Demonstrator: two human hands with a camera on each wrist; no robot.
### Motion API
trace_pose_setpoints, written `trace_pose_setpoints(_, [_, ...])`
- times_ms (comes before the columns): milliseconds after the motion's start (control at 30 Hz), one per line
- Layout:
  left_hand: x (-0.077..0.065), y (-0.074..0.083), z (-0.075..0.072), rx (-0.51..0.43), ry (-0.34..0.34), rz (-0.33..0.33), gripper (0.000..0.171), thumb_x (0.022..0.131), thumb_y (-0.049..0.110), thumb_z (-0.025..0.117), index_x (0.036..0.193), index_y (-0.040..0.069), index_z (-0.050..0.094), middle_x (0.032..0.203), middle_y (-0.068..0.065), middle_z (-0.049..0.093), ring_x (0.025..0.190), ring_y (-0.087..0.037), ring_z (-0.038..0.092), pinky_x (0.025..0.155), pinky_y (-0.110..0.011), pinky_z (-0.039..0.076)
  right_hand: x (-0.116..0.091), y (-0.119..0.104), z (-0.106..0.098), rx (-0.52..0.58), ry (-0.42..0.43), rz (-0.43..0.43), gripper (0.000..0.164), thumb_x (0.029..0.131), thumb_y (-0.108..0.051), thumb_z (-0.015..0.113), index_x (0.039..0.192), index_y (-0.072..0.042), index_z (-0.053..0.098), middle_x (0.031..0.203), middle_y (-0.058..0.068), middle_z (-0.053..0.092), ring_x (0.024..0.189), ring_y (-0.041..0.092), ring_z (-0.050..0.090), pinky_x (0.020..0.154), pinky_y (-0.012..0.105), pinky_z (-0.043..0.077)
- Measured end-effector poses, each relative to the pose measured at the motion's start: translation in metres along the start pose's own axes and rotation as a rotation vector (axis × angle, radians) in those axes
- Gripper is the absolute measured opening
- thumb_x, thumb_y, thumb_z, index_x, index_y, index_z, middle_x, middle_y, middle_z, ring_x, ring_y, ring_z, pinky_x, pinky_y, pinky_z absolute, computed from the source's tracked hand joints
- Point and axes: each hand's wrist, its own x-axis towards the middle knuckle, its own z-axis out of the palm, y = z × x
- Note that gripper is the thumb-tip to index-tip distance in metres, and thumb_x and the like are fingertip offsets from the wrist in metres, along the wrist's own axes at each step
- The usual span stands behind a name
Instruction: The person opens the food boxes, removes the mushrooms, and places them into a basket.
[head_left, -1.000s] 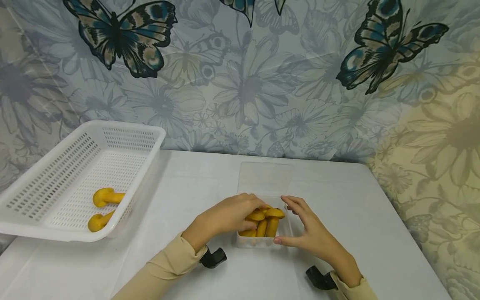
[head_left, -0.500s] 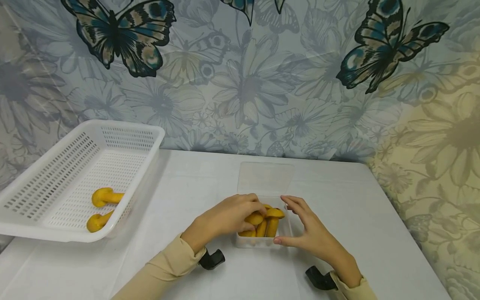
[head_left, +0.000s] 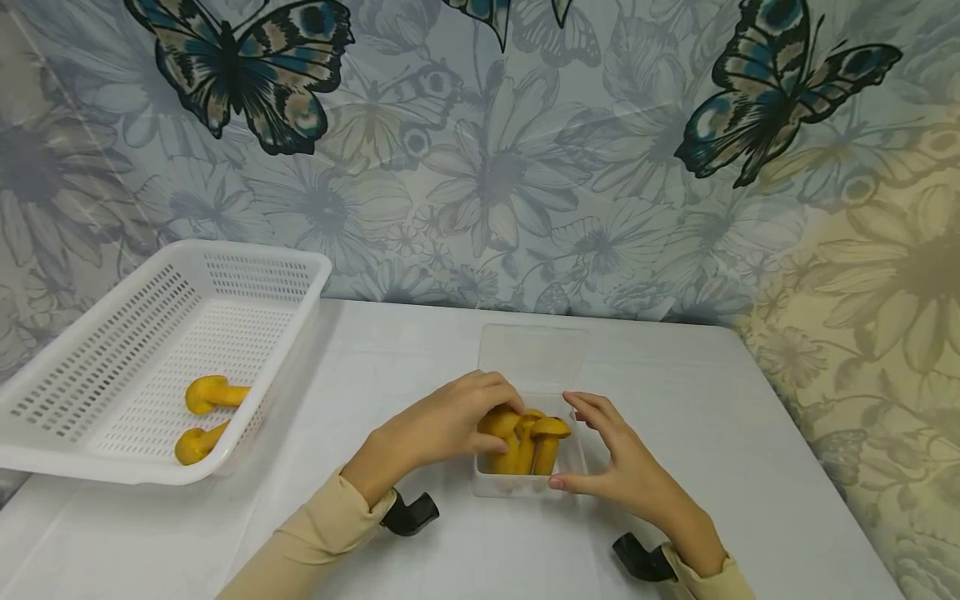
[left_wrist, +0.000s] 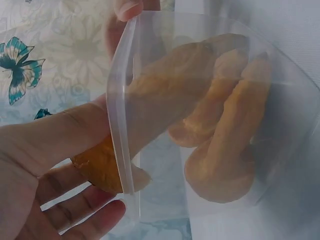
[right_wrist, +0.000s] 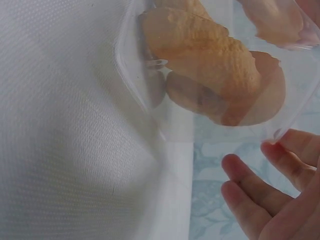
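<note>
A clear plastic box (head_left: 504, 487) holds several yellow mushrooms (head_left: 550, 429) standing side by side, caps up. My left hand (head_left: 450, 423) reaches over its left side and holds one mushroom (head_left: 500, 422) by the cap, thumb in front. In the left wrist view that mushroom's cap (left_wrist: 100, 162) pokes above the rim, while its stem slants down inside behind the clear wall. My right hand (head_left: 630, 468) steadies the box from the right, with the thumb at the near rim and the fingers at the far corner. Fingertips touch the box corner in the right wrist view.
The box's clear lid (head_left: 534, 354) lies folded back behind it. At the left stands a white perforated basket (head_left: 318, 271) with two yellow mushrooms (head_left: 213, 394) inside. A patterned butterfly cloth (head_left: 480, 167) hangs behind the white table (head_left: 390, 358).
My left hand has shifted slightly left and up, and its mushroom now stands more upright at the box's left side. The right hand stays in place.
</note>
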Motion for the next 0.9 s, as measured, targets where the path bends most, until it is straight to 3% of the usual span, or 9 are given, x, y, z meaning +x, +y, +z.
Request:
trace_pose_setpoints(100, [-0.002, -0.001, -0.001, -0.003, 0.017, 0.004, 0.042, 0.082, 0.023, 0.082, 0.12, 0.014, 0.065, 0.121, 0.005, 0.062, 0.111, -0.012, 0.056, 0.101, -0.027, 0.049, 0.0, 0.0, 0.0, 0.0, 0.001, -0.001, 0.095, 0.075, -0.042, 0.086, 0.153, -0.029, 0.034, 0.151, -0.001, 0.037, 0.127, 0.029, 0.049, 0.1, 0.064, 0.044])
trace_pose_setpoints(300, [-0.007, -0.003, -0.002, -0.045, 0.063, -0.007, 0.043, 0.083, 0.023, 0.081, 0.12, 0.015, 0.061, 0.117, 0.003, 0.054, 0.097, -0.008, 0.055, 0.089, -0.021, 0.052, 0.0, 0.0, 0.0, 0.008, 0.0, 0.002, 0.094, 0.075, -0.041, 0.086, 0.153, -0.028, 0.035, 0.15, 0.0, 0.037, 0.127, 0.029, 0.049, 0.099, 0.065, 0.044])
trace_pose_setpoints(467, [-0.012, -0.008, -0.004, -0.115, 0.101, -0.026, 0.044, 0.083, 0.023, 0.082, 0.118, 0.013, 0.058, 0.116, 0.005, 0.055, 0.097, -0.007, 0.054, 0.091, -0.028, 0.053, 0.0, 0.0, 0.0, -0.002, 0.004, 0.001, 0.095, 0.074, -0.042, 0.086, 0.153, -0.027, 0.035, 0.15, 0.0, 0.037, 0.126, 0.028, 0.049, 0.099, 0.064, 0.044])
trace_pose_setpoints(667, [-0.02, -0.013, -0.009, -0.092, 0.138, -0.054, 0.04, 0.083, 0.024, 0.082, 0.115, 0.014, 0.06, 0.113, 0.004, 0.055, 0.094, -0.008, 0.054, 0.085, -0.025, 0.052, 0.0, 0.0, 0.001, -0.009, 0.009, -0.001, 0.095, 0.073, -0.042, 0.087, 0.153, -0.027, 0.036, 0.149, -0.001, 0.038, 0.126, 0.028, 0.049, 0.101, 0.063, 0.044])
trace_pose_setpoints(900, [-0.028, -0.018, -0.01, -0.079, 0.136, -0.063, 0.031, 0.085, 0.02, 0.079, 0.111, 0.015, 0.063, 0.109, 0.002, 0.059, 0.085, -0.007, 0.053, 0.075, -0.022, 0.051, 0.0, -0.001, 0.001, -0.017, 0.013, 0.001, 0.096, 0.073, -0.042, 0.087, 0.153, -0.028, 0.036, 0.149, 0.0, 0.039, 0.126, 0.028, 0.05, 0.1, 0.063, 0.045])
